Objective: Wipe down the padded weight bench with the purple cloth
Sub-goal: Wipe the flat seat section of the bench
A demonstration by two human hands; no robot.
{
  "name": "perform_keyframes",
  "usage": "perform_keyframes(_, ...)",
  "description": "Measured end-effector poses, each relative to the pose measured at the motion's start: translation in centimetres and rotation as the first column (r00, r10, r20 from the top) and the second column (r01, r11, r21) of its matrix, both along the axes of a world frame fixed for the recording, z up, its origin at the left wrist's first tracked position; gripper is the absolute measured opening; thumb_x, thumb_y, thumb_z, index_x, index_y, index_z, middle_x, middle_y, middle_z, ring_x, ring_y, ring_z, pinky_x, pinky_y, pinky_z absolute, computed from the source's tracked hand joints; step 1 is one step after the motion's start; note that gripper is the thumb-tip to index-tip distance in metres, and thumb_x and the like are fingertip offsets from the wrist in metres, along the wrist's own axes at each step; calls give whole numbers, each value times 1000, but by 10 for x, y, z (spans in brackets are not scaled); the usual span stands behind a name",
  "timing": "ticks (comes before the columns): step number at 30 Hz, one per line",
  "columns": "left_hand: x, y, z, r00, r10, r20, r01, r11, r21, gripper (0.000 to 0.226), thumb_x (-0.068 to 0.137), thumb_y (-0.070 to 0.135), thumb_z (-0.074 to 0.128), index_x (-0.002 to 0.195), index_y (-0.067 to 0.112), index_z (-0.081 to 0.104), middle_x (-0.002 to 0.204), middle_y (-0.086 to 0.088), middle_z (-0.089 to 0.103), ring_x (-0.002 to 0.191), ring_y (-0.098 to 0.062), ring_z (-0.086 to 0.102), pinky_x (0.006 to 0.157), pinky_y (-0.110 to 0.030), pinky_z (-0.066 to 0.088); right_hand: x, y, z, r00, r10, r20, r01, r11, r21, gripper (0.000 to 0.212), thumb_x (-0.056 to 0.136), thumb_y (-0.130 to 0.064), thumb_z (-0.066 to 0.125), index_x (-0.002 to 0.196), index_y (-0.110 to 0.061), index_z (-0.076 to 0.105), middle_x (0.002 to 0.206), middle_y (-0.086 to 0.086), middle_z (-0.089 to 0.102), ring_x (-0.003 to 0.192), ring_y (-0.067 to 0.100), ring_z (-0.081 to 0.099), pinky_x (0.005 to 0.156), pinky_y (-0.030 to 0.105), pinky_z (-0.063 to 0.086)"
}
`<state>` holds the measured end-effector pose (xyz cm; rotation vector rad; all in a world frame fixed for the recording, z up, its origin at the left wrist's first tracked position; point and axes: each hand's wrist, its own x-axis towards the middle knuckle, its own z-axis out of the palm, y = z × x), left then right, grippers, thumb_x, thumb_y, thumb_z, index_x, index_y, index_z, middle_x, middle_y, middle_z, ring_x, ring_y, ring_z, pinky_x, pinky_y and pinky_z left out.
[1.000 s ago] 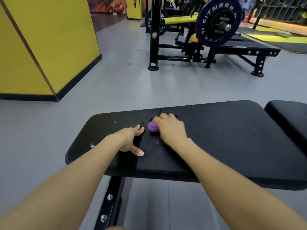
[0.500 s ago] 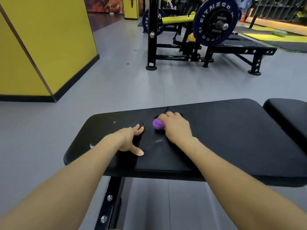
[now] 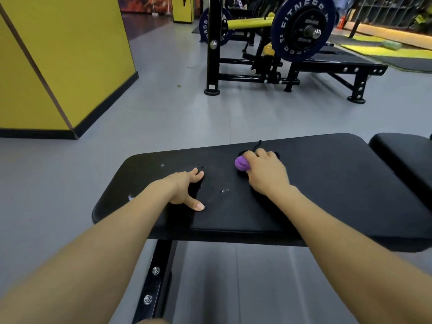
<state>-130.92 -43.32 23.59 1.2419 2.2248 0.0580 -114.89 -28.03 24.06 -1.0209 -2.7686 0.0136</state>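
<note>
two hands on the padded weight bench [image 3: 327,195]
right hand [image 3: 265,173] grips the balled purple cloth [image 3: 242,163] near the surface's far edge; left hand [image 3: 184,188] rests flat, fingers relaxed. bunched cloth may skip spots.

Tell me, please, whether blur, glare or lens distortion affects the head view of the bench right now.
Head view: wide-angle bending at the edges; the bench pad is dark, with small glints; the right hand and purple cloth look sharp; the forearms nearest the camera are soft.

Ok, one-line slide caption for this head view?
Right hand presses a bunched purple cloth on the black padded bench while the left hand rests on the pad.
</note>
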Motion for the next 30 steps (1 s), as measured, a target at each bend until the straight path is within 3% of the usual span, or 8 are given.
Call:
perform_keyframes(5, 15, -3, 10, 999, 8, -49, -8, 1000, 18, 99, 78, 39, 72, 151, 27, 6, 159, 11, -1, 146, -20, 11, 118, -37, 17, 0, -58, -3, 975, 221, -2, -217, 956, -198, 45, 95, -41, 42, 136, -24, 43, 134, 4, 44, 126, 28, 35, 98, 40, 41)
perform_keyframes(8, 26, -12, 13, 995, 26, -99, -20, 998, 63, 91, 81, 41, 69, 151, 22, 13, 159, 3, 6, 145, -22, 16, 118, -37, 21, 6, -49, 6, 967, 251, 35, -231, 932, -279, 43, 100, -38, 36, 141, -27, 39, 139, 4, 42, 129, 26, 35, 100, 41, 40)
perform_keyframes(11, 30, -32, 10, 992, 39, -117, -30, 996, 82, 84, 84, 41, 65, 150, 22, 17, 159, 2, 8, 145, -23, 18, 117, -39, 22, 7, -33, 14, 952, 285, 111, -252, 937, -241, 43, 99, -29, 41, 141, -29, 39, 136, 6, 42, 124, 27, 41, 96, 42, 44)
perform_keyframes(18, 31, -44, -1, 996, 50, -68, -44, 996, 84, 79, 89, 41, 58, 151, 27, 11, 159, 5, 1, 147, -21, 7, 118, -37, 16, 25, 13, 14, 994, -108, 7, 109, 992, -67, 35, 95, -17, 47, 129, -20, 50, 125, 12, 48, 113, 33, 46, 85, 38, 43)
perform_keyframes(21, 27, -43, -3, 996, 52, -69, -46, 995, 84, 79, 88, 42, 59, 150, 28, 12, 159, 6, 2, 147, -20, 7, 118, -37, 18, -1, -37, 1, 1000, -2, -19, 1, 999, -39, 33, 93, -15, 49, 125, -20, 52, 124, 10, 49, 113, 32, 45, 85, 36, 43)
perform_keyframes(26, 31, -46, 2, 997, 53, -55, -48, 995, 89, 79, 89, 41, 59, 150, 26, 11, 159, 4, 2, 147, -21, 7, 118, -35, 14, -6, -84, -3, 954, 301, -2, -297, 941, -164, 45, 92, -14, 53, 135, -28, 45, 133, 3, 45, 124, 26, 40, 91, 40, 45)
perform_keyframes(28, 32, -47, 3, 997, 55, -48, -50, 994, 92, 79, 88, 41, 59, 150, 27, 12, 159, 4, 3, 147, -21, 7, 118, -35, 14, 3, -67, 4, 943, 333, 22, -320, 922, -219, 49, 93, -13, 51, 137, -34, 44, 133, 1, 45, 123, 25, 41, 93, 42, 46)
perform_keyframes(30, 33, -47, 2, 997, 64, -37, -60, 993, 102, 79, 88, 40, 59, 150, 27, 13, 159, 5, 3, 147, -21, 7, 119, -35, 13, 16, -38, 9, 965, 262, 35, -250, 949, -193, 52, 91, -11, 50, 136, -36, 44, 131, 2, 45, 122, 26, 44, 94, 42, 45)
